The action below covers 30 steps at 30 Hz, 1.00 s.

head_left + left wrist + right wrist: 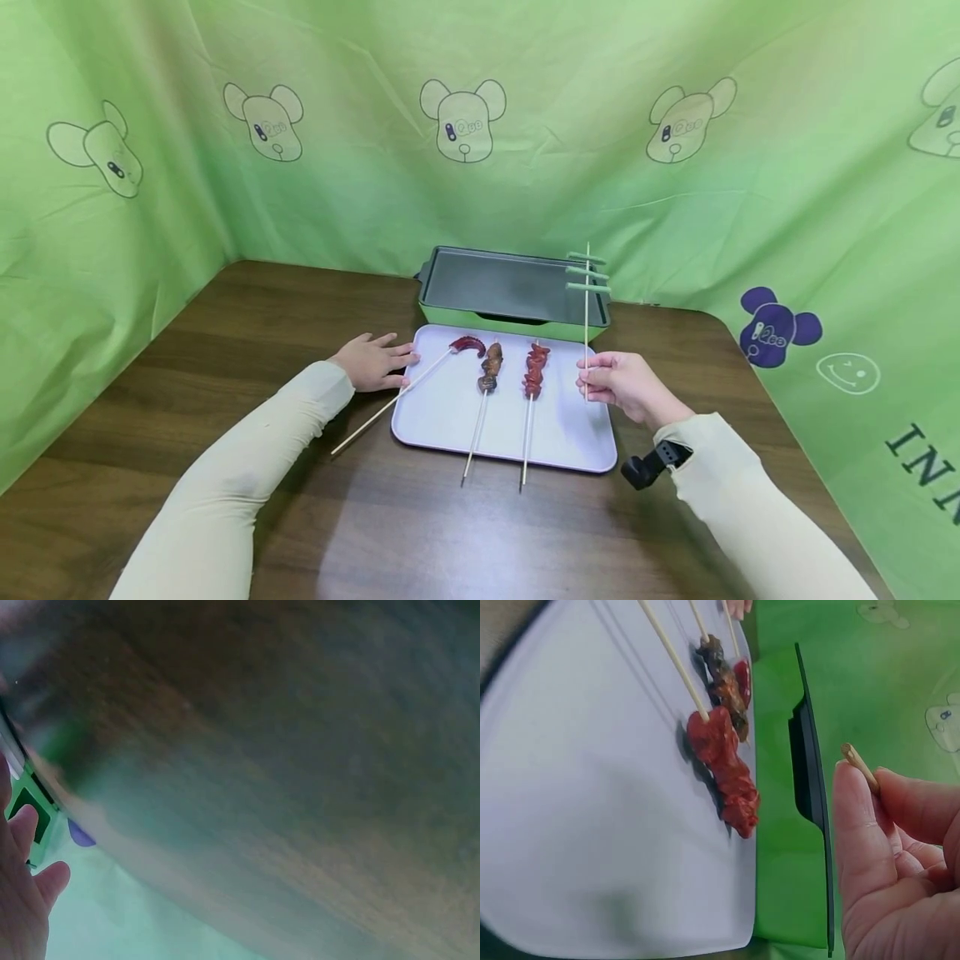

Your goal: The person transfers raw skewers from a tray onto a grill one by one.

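Observation:
My right hand (626,385) pinches the lower part of a wooden skewer (587,333) between thumb and fingers. Three green stick-like pieces (588,287) are threaded crosswise near its tip, overlapping the right end of the grill in the head view. The right wrist view shows the skewer's blunt end (861,766) between the fingertips. My left hand (375,363) lies with fingers spread at the left edge of the white tray (442,425). Beside it, a skewer with a curled red tentacle-like piece (468,344) slants over that edge. A brown meat skewer (491,369) and a red meat skewer (535,371) lie on the tray.
Just behind the tray stands a green electric grill with a dark flat plate (502,283). The wooden table (300,308) meets green printed curtains (360,208) at the back and sides. Skewer handles stick out over the tray's front and left edges. The left wrist view is mostly blurred.

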Tool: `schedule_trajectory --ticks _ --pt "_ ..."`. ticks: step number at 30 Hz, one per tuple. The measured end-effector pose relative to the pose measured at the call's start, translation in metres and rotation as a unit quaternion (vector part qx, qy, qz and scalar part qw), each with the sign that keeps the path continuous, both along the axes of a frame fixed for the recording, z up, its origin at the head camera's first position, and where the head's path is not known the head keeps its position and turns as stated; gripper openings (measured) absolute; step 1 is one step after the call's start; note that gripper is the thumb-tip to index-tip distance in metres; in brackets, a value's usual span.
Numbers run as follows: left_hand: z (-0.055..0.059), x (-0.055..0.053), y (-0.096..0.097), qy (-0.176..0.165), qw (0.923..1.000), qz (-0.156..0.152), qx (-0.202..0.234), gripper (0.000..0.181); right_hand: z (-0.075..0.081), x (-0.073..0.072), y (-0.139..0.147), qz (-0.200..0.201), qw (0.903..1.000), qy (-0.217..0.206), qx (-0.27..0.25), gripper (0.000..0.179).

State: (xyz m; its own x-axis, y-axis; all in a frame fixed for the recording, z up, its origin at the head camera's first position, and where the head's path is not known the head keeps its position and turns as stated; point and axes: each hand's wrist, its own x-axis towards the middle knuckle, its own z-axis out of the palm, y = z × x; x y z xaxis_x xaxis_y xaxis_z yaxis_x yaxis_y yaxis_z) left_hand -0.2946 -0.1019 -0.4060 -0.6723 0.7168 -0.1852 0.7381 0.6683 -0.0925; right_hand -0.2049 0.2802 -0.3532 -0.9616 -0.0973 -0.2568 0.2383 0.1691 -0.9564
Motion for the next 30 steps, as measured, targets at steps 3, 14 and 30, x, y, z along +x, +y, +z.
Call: schedule_trajectory --ticks 3,14,30 --pt "-0.001 -0.001 0.0 -0.003 1.0 0.001 0.003 0.057 0.001 -0.006 0.001 -0.006 1.0 0.003 0.001 0.011" --pt "0.003 0.001 0.001 -0.008 0.9999 0.009 -0.002 0.057 0.004 -0.028 -0.001 -0.023 0.9996 0.014 -0.001 0.01" --pt "0.003 0.002 0.0 -0.004 1.0 0.008 -0.003 0.057 -0.001 -0.048 -0.001 -0.041 0.999 0.015 -0.012 0.015"
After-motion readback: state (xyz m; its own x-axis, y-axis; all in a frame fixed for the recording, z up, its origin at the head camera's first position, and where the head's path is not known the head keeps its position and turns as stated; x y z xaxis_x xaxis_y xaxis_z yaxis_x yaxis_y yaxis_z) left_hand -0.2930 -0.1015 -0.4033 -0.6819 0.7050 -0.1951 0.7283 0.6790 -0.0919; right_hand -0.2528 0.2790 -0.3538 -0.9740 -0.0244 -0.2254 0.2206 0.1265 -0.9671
